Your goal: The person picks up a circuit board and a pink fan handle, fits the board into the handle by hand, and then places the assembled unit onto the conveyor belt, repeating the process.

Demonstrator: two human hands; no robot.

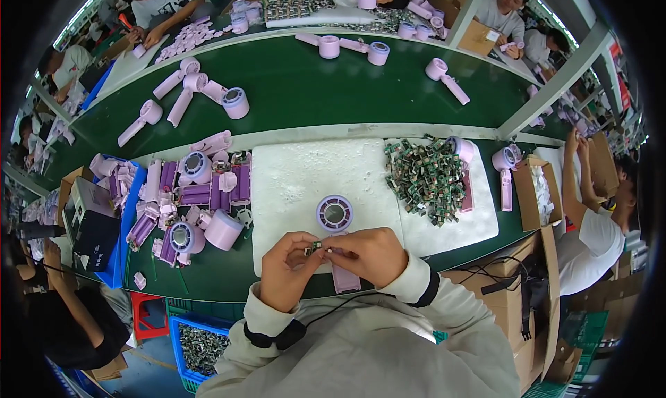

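Workshop, with green bench [225, 280] and, beyond it, a green conveyor [298, 86], on which lilac handheld fan bodies were scattered; other people were seated around the far side. At bench centre, one white foam board [312, 169], its surface marked and pitted. On it, one lilac fan [334, 213], round head facing up, handle extended toward the wearer, partly covered by the hands.

Above the handle, one small circuit board [312, 248], pinched between thumb and fingers of the left hand [284, 269]. The right hand [371, 256] was held close against the left, fingertips drawn together beside the board; whether anything was gripped there could not be told.

To the right, one heap of green circuit boards [424, 179], piled on a second white board [479, 224]. To the left, assorted lilac fan parts [225, 228], heaped beside a blue tray [132, 224].
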